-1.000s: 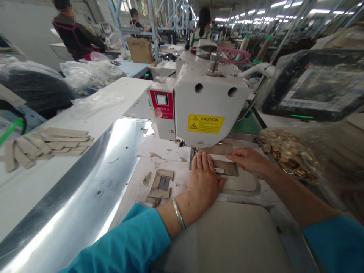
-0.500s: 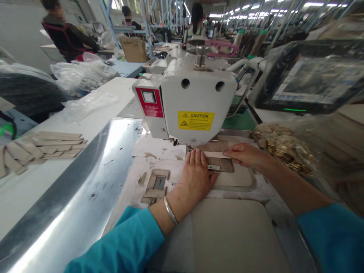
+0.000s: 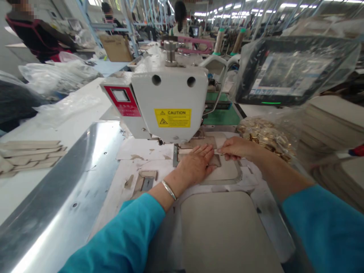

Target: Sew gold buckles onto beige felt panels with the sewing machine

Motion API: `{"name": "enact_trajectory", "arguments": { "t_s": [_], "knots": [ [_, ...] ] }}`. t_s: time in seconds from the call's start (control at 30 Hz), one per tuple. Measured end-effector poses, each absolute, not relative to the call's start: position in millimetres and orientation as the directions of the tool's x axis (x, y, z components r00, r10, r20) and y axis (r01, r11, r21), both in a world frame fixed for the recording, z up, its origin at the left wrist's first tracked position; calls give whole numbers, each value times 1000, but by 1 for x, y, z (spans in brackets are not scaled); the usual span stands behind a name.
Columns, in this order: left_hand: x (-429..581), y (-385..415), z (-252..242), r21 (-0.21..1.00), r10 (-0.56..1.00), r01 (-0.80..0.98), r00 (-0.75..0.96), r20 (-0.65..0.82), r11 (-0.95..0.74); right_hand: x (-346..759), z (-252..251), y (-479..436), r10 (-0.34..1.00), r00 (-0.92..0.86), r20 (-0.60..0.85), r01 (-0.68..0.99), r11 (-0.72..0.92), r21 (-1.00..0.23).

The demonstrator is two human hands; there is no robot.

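My left hand [image 3: 196,163] lies flat with its fingers stretched out, pressing on a narrow pale strip [image 3: 185,151] in the clamp plate [image 3: 175,156] of the sewing machine [image 3: 170,91]. To its right, my right hand [image 3: 237,148] is closed in a pinch at the strip's right end; the fingertips partly hide what they grip. Under both hands lies a beige panel [image 3: 227,171] with rounded corners. A larger beige panel [image 3: 218,223] lies nearer to me.
Loose beige strips [image 3: 34,153] lie on the white table at the left. Gold-coloured metal buckles [image 3: 264,136] in clear plastic are at the right, below a plastic-wrapped screen [image 3: 284,76]. Stacked beige panels [image 3: 335,117] stand far right. Several people are in the background.
The camera view has turned right, so the machine appears farther left. My left hand has slid rightward along the strip, uncovering its left end, and my right fingers have curled in closer.
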State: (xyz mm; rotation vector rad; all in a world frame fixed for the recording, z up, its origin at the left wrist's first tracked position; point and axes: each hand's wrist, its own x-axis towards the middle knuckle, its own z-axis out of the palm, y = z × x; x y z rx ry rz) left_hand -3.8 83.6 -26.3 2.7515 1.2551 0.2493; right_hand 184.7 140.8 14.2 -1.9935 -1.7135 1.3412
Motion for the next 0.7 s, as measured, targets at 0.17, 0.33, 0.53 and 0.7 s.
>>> {"name": "enact_trajectory", "arguments": {
  "t_s": [0.17, 0.33, 0.53, 0.7],
  "knots": [
    [-2, 81, -32, 138, 772, 763, 605, 194, -632, 178, 5, 143, 884, -55, -463, 737, -277, -616],
    [0, 79, -35, 134, 778, 772, 588, 222, -621, 173, 4, 140, 908, -7, -420, 851, -215, -479],
    [-3, 80, -32, 182, 811, 793, 546, 212, -581, 162, 30, 125, 988, -143, -66, 971, 127, -200],
    [-4, 82, -34, 183, 790, 774, 559, 252, -606, 163, 34, 121, 944, 45, -328, 617, -284, -734]
  ]
}}
